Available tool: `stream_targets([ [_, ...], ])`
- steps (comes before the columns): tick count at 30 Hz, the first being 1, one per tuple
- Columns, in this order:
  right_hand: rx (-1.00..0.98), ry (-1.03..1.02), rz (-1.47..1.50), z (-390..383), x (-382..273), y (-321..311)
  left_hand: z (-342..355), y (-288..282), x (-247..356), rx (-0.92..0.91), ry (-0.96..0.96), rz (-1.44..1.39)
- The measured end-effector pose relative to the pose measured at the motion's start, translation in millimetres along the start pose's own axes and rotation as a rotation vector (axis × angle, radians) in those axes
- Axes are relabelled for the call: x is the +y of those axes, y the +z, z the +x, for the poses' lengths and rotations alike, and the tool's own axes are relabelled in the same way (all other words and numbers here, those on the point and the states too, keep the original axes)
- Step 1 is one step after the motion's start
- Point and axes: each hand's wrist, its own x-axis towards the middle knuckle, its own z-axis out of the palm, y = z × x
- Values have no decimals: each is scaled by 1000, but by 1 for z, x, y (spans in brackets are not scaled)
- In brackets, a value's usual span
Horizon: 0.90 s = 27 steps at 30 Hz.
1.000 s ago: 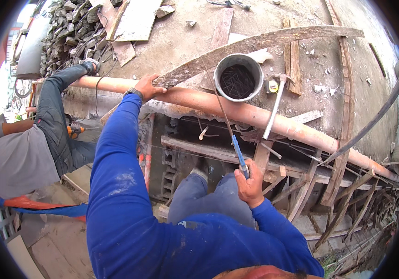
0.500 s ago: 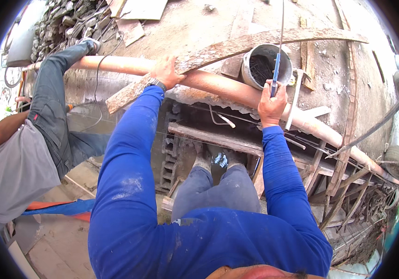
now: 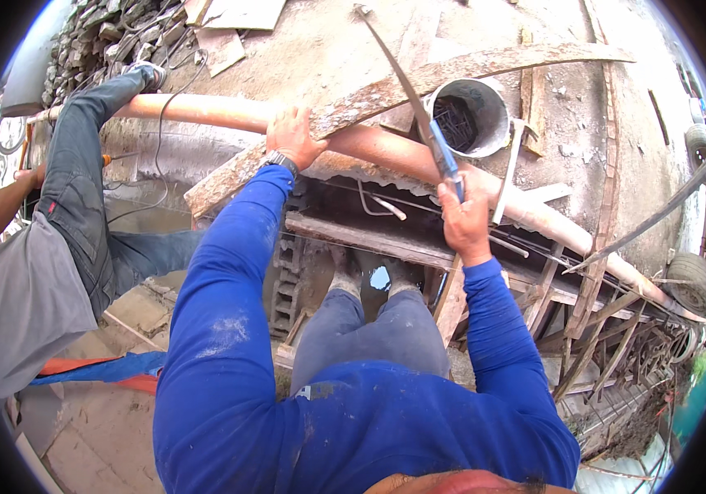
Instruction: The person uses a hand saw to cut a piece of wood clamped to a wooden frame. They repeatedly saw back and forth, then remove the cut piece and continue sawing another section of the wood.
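My right hand [image 3: 466, 218] is closed round the blue handle of a handsaw [image 3: 412, 92]. Its long blade slants up and left, passing over the weathered wooden plank [image 3: 534, 56]. Where that plank crosses an orange pipe [image 3: 205, 112], my left hand [image 3: 294, 138] grips it, fingers over the far side and thumb toward the right. Beside the saw stands a grey bucket [image 3: 497, 123] with dark nail-like pieces inside. A hammer [image 3: 509, 169] with a pale handle leans across the pipe, just right of my right hand.
To the left a person [image 3: 28, 305] in a grey shirt has one leg over the pipe, holding an orange-handled tool [image 3: 107, 159]. Below the pipe is a trench with a wooden board [image 3: 369, 239] and hollow blocks [image 3: 285, 292]. Timber props [image 3: 608, 346] stand at right; rubble [image 3: 94, 41] lies far left.
My right hand has come nearer and slightly left, and the saw has swung from pointing away to slanting left over the plank. My left hand keeps its place on the plank.
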Motion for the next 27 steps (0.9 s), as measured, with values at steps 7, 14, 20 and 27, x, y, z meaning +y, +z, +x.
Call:
stream_targets([
  [7,-5,56,86,-2,9,-4,-25,6,26,-29,-59,33],
  [14,-130,116,80,-6,2,-17,-29,6,31,-36,-92,26],
  [20,-195,116,62,-9,-6,-29,-48,-1,17,-70,-127,-15],
  [27,-234,53,11,2,-12,-23,-14,-25,54,-67,-71,-21],
])
